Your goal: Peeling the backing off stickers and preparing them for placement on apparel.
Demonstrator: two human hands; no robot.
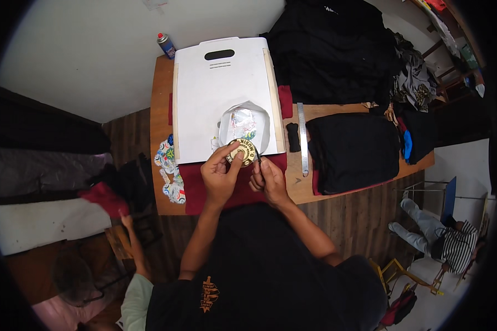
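A round cream disc with dark lettering (241, 154), like a patch or sticker, is pinched between the thumb and fingers of my left hand (220, 175). Its printed face is turned up. Close to the disc's right edge, my right hand (270, 181) is closed on a thin dark tool (258, 156), whose kind is too small to make out. Just beyond both hands stands a white many-sided container (222, 132) with colourful printed scraps inside. It rests on a large white panel with a slotted handle (196, 102).
Dark red cloth (204, 190) lies under the panel's near edge. Colourful cutouts (174, 187) are at left, a spray can (165, 45) at far left. A steel ruler (303, 138), folded black garments (348, 154) and a black cloth heap (331, 49) lie right. People are at both sides.
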